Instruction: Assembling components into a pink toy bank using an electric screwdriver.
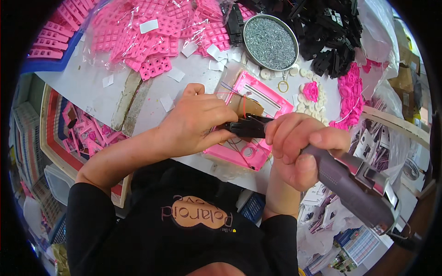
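Note:
My left hand (195,120) pinches a small black plastic part (245,128) and holds it over a pink plastic frame (271,99) lying on the white worktable (87,87). My right hand (299,147) grips a grey electric screwdriver (354,186); its tip end is hidden behind my fingers beside the black part. Thin red and black wires run across the pink frame under both hands.
A round metal tin of small screws (269,42) stands at the back. Bags of pink keypad pieces (152,32) fill the back left; black plastic parts (329,32) pile at the back right. Loose pink pieces (350,94) and white discs lie right. A tray with pink parts (87,133) sits at my left.

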`<control>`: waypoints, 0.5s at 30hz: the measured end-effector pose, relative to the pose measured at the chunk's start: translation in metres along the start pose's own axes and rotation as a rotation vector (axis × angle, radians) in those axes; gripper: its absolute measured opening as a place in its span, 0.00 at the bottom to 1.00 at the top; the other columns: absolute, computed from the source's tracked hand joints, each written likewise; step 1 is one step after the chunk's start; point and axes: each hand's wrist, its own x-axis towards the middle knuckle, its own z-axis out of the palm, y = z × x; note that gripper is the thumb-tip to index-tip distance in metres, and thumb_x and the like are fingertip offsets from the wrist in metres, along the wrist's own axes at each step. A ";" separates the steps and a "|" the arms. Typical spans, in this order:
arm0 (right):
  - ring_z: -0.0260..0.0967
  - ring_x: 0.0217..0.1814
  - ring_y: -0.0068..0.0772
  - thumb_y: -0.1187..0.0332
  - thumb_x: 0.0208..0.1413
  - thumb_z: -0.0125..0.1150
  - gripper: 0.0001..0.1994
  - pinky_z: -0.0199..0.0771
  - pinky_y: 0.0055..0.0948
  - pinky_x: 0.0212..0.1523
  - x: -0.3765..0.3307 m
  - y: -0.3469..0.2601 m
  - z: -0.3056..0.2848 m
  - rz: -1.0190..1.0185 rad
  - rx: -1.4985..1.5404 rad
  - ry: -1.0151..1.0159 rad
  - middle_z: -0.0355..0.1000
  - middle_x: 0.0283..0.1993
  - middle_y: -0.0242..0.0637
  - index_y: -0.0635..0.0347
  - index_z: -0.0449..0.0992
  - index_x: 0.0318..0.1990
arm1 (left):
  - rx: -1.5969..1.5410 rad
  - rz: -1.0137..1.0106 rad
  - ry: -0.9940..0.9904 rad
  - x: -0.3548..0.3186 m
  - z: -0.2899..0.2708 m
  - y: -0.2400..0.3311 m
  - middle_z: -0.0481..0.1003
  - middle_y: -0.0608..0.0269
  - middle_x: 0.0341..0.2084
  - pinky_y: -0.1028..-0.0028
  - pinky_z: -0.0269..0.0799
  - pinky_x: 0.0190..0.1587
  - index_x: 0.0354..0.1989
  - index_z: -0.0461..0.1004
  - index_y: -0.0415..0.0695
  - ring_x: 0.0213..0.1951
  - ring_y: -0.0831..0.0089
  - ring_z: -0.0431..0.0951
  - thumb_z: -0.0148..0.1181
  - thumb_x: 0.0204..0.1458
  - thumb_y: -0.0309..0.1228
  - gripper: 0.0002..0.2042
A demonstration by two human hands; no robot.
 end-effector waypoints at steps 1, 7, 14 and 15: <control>0.65 0.21 0.32 0.67 0.58 0.64 0.16 0.74 0.36 0.28 -0.001 0.001 0.001 0.001 -0.009 0.007 0.66 0.21 0.34 0.58 0.64 0.47 | -0.001 0.005 0.003 0.000 0.001 0.000 0.72 0.70 0.25 0.65 0.54 0.42 0.38 0.75 0.49 0.30 0.69 0.72 0.73 0.42 0.32 0.16; 0.65 0.18 0.32 0.66 0.57 0.65 0.14 0.73 0.34 0.23 -0.002 -0.001 0.009 -0.010 -0.068 0.014 0.66 0.18 0.34 0.57 0.65 0.43 | -0.010 0.020 0.027 -0.003 0.002 -0.001 0.73 0.68 0.27 0.63 0.56 0.44 0.38 0.75 0.49 0.31 0.68 0.72 0.72 0.41 0.31 0.15; 0.65 0.16 0.31 0.68 0.58 0.65 0.13 0.74 0.32 0.20 0.001 0.007 0.011 -0.128 -0.133 -0.103 0.66 0.20 0.34 0.62 0.64 0.40 | -0.042 0.076 0.023 -0.006 0.006 -0.005 0.74 0.67 0.31 0.62 0.58 0.47 0.40 0.76 0.47 0.34 0.69 0.74 0.73 0.39 0.29 0.17; 0.65 0.16 0.31 0.68 0.58 0.65 0.13 0.74 0.32 0.20 0.002 0.006 0.012 -0.122 -0.141 -0.112 0.66 0.20 0.34 0.61 0.65 0.40 | -0.045 0.087 0.027 -0.006 0.006 -0.006 0.74 0.67 0.31 0.62 0.58 0.47 0.40 0.76 0.46 0.34 0.69 0.74 0.73 0.39 0.29 0.17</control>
